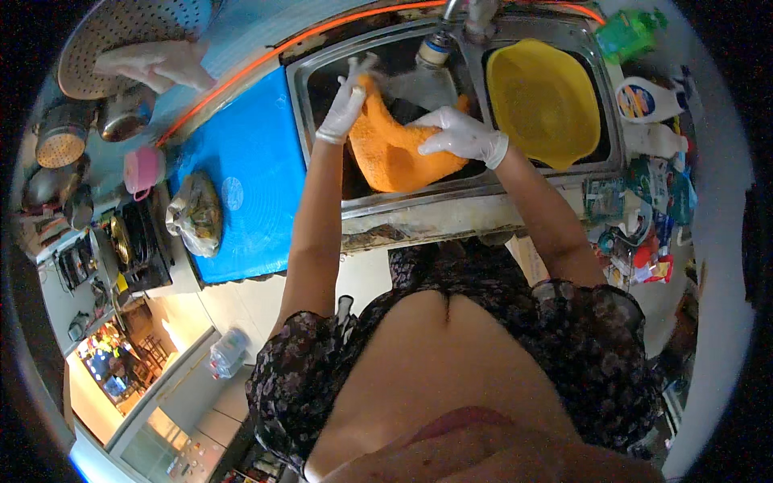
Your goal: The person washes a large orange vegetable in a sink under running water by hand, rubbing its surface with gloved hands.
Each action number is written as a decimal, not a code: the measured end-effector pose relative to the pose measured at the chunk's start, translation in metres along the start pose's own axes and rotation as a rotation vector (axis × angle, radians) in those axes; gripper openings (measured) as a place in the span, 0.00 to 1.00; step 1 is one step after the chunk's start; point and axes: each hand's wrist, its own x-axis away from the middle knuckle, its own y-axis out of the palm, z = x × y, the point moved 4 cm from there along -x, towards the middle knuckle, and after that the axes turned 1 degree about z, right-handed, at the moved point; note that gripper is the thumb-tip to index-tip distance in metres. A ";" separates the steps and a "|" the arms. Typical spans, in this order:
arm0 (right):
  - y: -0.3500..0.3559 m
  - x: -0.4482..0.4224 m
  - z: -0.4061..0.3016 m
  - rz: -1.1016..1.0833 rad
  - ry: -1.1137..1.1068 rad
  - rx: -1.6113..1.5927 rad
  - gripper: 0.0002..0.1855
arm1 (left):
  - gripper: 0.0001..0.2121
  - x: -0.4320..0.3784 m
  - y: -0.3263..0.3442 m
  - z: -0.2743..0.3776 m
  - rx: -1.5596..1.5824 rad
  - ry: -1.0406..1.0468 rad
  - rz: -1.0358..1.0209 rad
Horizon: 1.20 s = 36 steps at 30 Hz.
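Note:
An orange cloth (392,151) hangs spread between my two hands over the left bowl of a steel double sink (386,211). My left hand (347,105), in a thin white glove, pinches its upper left corner, and the fingertips are blurred. Gloved in the same way, my right hand (462,136) grips the cloth's right side, thumb in front and fingers hidden behind it. The faucet (436,48) stands just beyond, its spout end above the left bowl. Much of that bowl's bottom is hidden by the cloth.
A yellow plastic basin (543,102) sits in the right bowl. Left of the sink, a blue mat (253,175) bears a tied plastic bag (196,214). Bottles, including a green one (628,36) and a white one (649,99), line the right side. A perforated pan (133,42) hangs upper left.

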 end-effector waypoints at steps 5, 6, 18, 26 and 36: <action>-0.034 0.013 0.025 0.690 0.081 -0.384 0.14 | 0.15 -0.003 0.014 0.018 -0.129 -0.263 0.281; -0.038 0.010 0.032 0.726 0.020 -0.384 0.13 | 0.15 0.004 0.028 0.031 -0.133 -0.132 0.247; -0.027 -0.011 0.016 0.378 -0.003 -0.688 0.14 | 0.28 0.018 0.007 -0.028 -0.219 -0.100 -0.040; -0.067 0.007 0.069 0.459 0.129 -0.226 0.22 | 0.12 -0.027 0.047 -0.062 0.065 -0.622 -0.122; -0.092 -0.017 0.064 0.555 0.087 -0.753 0.20 | 0.24 -0.025 0.013 -0.041 -0.279 -0.117 0.416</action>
